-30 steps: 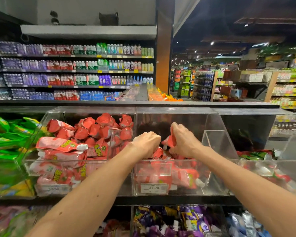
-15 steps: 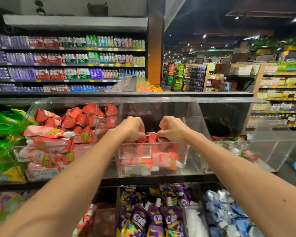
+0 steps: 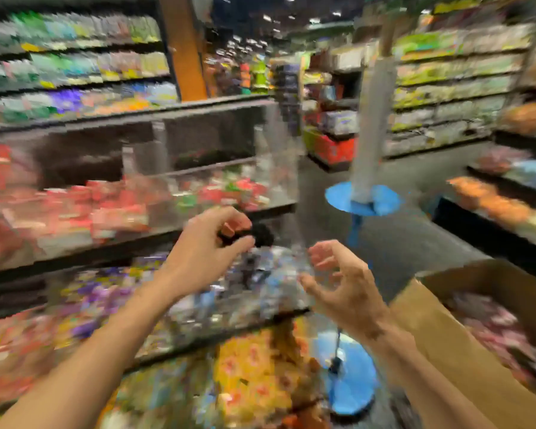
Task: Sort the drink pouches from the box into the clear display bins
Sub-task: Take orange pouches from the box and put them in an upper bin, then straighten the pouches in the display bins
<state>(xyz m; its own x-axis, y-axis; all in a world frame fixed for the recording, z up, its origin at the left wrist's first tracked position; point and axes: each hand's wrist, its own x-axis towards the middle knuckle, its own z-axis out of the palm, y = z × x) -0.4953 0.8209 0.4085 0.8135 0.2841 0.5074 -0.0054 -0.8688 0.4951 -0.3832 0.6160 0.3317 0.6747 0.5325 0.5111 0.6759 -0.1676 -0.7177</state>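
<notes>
head view: red pouches (image 3: 106,209) in clear bin (image 3: 130,164) and cardboard box (image 3: 440,329); left hand (image 3: 203,253), right hand (image 3: 342,287) fingers (image 3: 324,248) spread.

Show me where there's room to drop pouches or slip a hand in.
Free: upper half of the end clear bin, above its low layer of green-and-red pouches; the aisle floor between shelving and cardboard box. More crowded: the red-pouch bin to its left. Blur hides finer gaps.

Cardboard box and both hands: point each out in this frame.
cardboard box (image 3: 440,332): head view, on its brown outer wall.
left hand (image 3: 203,252): head view, on the back of the hand.
right hand (image 3: 347,292): head view, middle of the hand.
</notes>
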